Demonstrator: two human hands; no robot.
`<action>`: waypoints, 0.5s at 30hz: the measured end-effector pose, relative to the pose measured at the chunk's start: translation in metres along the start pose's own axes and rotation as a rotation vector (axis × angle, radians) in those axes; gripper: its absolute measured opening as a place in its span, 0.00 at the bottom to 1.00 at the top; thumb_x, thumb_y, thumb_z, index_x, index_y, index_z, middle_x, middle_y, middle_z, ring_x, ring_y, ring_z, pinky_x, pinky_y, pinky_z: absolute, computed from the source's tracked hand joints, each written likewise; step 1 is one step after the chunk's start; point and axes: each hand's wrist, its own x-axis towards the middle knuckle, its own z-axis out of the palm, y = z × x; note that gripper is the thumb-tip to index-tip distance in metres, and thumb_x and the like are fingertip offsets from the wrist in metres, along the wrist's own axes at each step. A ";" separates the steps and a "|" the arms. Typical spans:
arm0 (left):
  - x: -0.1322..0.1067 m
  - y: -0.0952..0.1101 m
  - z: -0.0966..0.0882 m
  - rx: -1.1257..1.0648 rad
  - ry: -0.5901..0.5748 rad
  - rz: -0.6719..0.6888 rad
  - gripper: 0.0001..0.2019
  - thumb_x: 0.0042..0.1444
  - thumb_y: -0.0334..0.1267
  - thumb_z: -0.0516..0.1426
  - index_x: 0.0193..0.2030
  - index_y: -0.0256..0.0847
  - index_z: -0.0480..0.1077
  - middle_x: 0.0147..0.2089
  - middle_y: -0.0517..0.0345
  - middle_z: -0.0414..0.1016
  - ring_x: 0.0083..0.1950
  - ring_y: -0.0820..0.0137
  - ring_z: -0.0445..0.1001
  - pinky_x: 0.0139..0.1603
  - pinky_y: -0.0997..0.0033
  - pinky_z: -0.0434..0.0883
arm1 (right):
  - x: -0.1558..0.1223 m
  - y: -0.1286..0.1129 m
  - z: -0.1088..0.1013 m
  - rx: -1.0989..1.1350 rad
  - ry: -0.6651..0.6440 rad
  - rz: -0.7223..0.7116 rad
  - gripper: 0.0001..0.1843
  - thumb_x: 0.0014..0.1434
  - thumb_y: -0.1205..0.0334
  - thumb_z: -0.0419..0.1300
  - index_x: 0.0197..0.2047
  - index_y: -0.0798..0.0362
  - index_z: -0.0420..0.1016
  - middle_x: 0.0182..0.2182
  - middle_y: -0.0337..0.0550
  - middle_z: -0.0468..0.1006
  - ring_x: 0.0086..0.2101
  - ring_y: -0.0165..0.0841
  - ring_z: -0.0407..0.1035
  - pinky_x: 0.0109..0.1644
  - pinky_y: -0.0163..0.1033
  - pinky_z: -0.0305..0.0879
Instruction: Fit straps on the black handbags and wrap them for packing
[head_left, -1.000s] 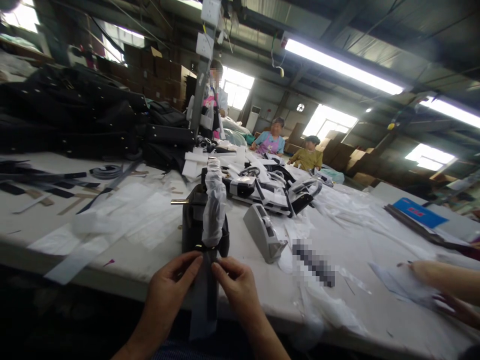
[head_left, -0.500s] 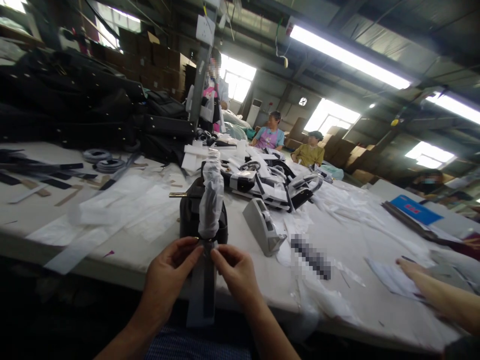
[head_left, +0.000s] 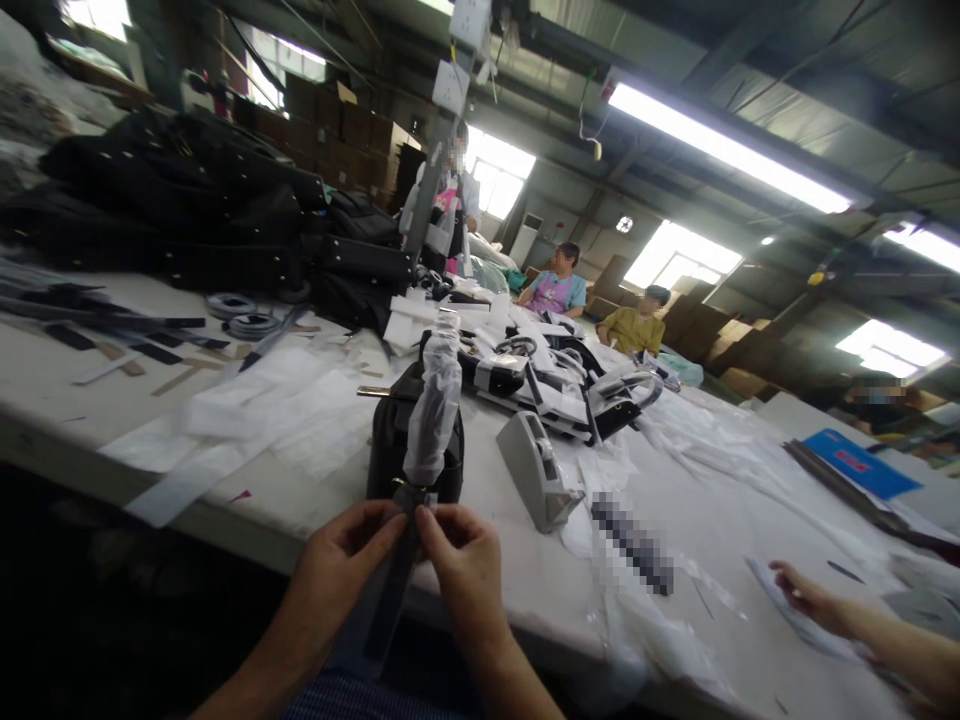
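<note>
A black bag (head_left: 386,440) stands at the table's near edge, its handle wrapped in white film (head_left: 433,410). From its near side a long dark strap (head_left: 390,610) hangs down over the edge. My left hand (head_left: 349,555) pinches the strap's upper end between thumb and fingers, just below the wrapped part. Close beside it, my right hand (head_left: 465,560) is also closed in a pinch at the strap's edge, where a small pale piece shows above the fingertips. The exact grip is partly hidden by the fingers. To the right stands a grey tape dispenser (head_left: 538,480).
Black bags (head_left: 180,210) are heaped at the back left, with loose strips and coils (head_left: 251,327) before them. Partly wrapped bags (head_left: 555,385) fill the middle. A co-worker's hand (head_left: 814,600) holds a pale sheet at the right. Other people sit farther back.
The strap's lower part has swung left and looks narrower, turned more edge-on. Both hands keep close together at its top. The view has shifted left; the co-worker's hand has lifted the sheet.
</note>
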 end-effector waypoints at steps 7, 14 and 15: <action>-0.002 0.005 -0.002 -0.010 0.065 0.063 0.17 0.54 0.49 0.67 0.44 0.40 0.77 0.38 0.57 0.85 0.39 0.65 0.81 0.37 0.77 0.75 | 0.009 -0.024 0.011 -0.268 -0.035 -0.068 0.19 0.58 0.47 0.65 0.27 0.56 0.81 0.18 0.41 0.77 0.19 0.30 0.68 0.23 0.32 0.61; 0.006 -0.001 -0.001 0.045 0.043 0.102 0.17 0.56 0.49 0.65 0.45 0.39 0.76 0.41 0.55 0.84 0.43 0.62 0.81 0.42 0.72 0.76 | 0.003 -0.011 0.020 -0.128 0.043 0.031 0.22 0.56 0.44 0.65 0.25 0.56 0.78 0.16 0.40 0.75 0.19 0.31 0.69 0.24 0.33 0.63; 0.007 0.000 -0.003 0.091 0.039 0.113 0.17 0.56 0.49 0.64 0.45 0.39 0.77 0.42 0.55 0.84 0.43 0.61 0.82 0.43 0.71 0.77 | 0.000 -0.005 0.022 -0.078 0.066 0.047 0.23 0.56 0.43 0.66 0.25 0.56 0.78 0.17 0.40 0.75 0.19 0.31 0.69 0.25 0.33 0.64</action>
